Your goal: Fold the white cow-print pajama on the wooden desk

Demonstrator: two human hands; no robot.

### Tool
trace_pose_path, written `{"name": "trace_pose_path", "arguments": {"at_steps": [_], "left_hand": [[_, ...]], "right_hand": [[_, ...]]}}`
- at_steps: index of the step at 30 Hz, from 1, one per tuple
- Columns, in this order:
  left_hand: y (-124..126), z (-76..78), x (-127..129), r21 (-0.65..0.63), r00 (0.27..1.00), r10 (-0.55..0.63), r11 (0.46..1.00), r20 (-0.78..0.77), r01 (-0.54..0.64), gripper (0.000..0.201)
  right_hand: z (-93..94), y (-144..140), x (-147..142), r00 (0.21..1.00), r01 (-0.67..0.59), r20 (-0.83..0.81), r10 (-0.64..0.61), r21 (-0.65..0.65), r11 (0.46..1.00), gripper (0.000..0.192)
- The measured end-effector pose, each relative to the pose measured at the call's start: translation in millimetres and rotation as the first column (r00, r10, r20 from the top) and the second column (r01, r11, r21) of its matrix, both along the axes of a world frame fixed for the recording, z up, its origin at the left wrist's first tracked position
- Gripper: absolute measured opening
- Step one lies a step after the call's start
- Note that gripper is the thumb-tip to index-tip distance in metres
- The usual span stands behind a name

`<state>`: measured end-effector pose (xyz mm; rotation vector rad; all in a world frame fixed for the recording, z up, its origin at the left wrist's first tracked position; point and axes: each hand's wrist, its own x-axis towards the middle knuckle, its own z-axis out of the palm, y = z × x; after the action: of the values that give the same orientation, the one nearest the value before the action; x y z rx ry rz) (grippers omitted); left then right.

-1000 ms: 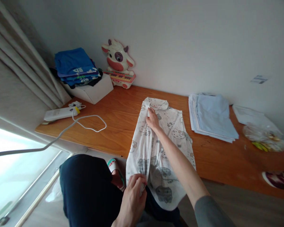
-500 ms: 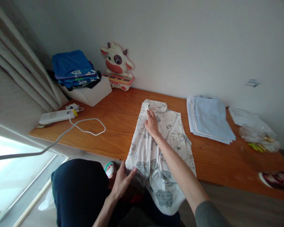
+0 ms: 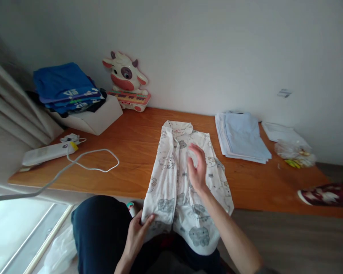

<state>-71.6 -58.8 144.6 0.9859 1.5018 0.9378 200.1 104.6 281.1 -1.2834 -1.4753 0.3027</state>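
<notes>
A white collared shirt (image 3: 167, 179) with grey cartoon cat prints lies spread front side up, collar at the far end. Its hem hangs over the table's near edge toward my lap. At the lower left corner of the cloth, my left hand (image 3: 138, 228) pinches the edge, thumb on top and fingers partly hidden beneath. My right hand (image 3: 197, 165) hovers over the upper middle of the shirt, fingers curved and apart from the thumb, with nothing in it.
The wooden table (image 3: 131, 148) holds folded light blue cloths (image 3: 242, 135), a plastic bag (image 3: 294, 152), a cow toy keyboard (image 3: 127, 82), and a white box (image 3: 100, 118) under folded blue clothes (image 3: 64, 83). A white cable (image 3: 97, 167) loops at left; a patterned shoe (image 3: 326, 194) is at right.
My right hand has let go of the shirt near the collar and moved right and toward me. The left hand stays at the lower left edge. The view has shifted right.
</notes>
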Motion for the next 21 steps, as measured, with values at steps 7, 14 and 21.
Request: {"name": "trace_pose_path", "arguments": {"at_steps": [7,14,21], "left_hand": [[-23,48.5,33,0.354,0.929,0.339,0.896,-0.151,-0.269,0.035],[19,151.7,163,0.426,0.820,-0.515,0.702,-0.251,0.571,0.025],[164,151.6,298,0.273,0.629,-0.401,0.654,-0.666,0.706,0.043]], "right_hand": [[-100.5,-244,78,0.784,0.509,-0.223,-0.580,-0.305,0.805,0.044],[-140.6,-260,112,0.743,0.172,-0.381,-0.550,-0.686,0.707,0.072],[-91.2,-265,105,0.834,0.216,-0.252,-0.490,-0.668,0.712,0.051]]}}
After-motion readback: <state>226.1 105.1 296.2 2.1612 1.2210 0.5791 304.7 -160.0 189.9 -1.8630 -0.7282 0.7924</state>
